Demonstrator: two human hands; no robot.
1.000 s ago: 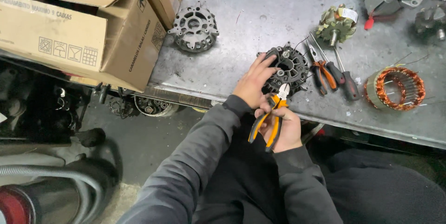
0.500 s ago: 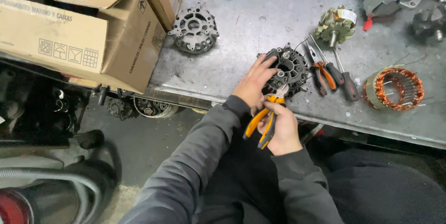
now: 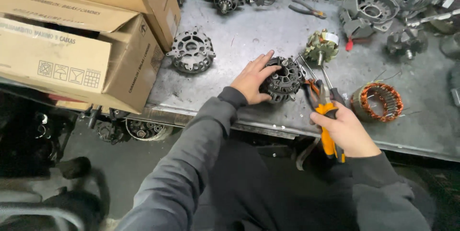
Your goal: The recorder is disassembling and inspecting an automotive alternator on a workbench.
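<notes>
**Alternator housing steadied on the bench, pliers held ready**

At the far left, brown cardboard boxes (image 3: 72, 44) are stacked on the edge of the grey metal workbench (image 3: 239, 34). Beside them a loose grey cast end frame with a toothed rim (image 3: 191, 50) lies flat. Further right, the left hand (image 3: 252, 78) is laid over the side of the dark round ribbed alternator housing (image 3: 283, 78), fingers spread and wrapped against it, so that the housing is pinned to the bench near its front edge. Just right of it, the right hand (image 3: 346, 133) is closed around the orange-handled pliers (image 3: 326, 116), whose nose is raised close to the housing's right flank; whether the nose touches it cannot be told. Further right, a copper-wound stator ring (image 3: 377, 101) lies apart.

The step is judged to be dismantling work on the housing. A firm hold and a careful placing of the plier tips would be called for next.
</notes>
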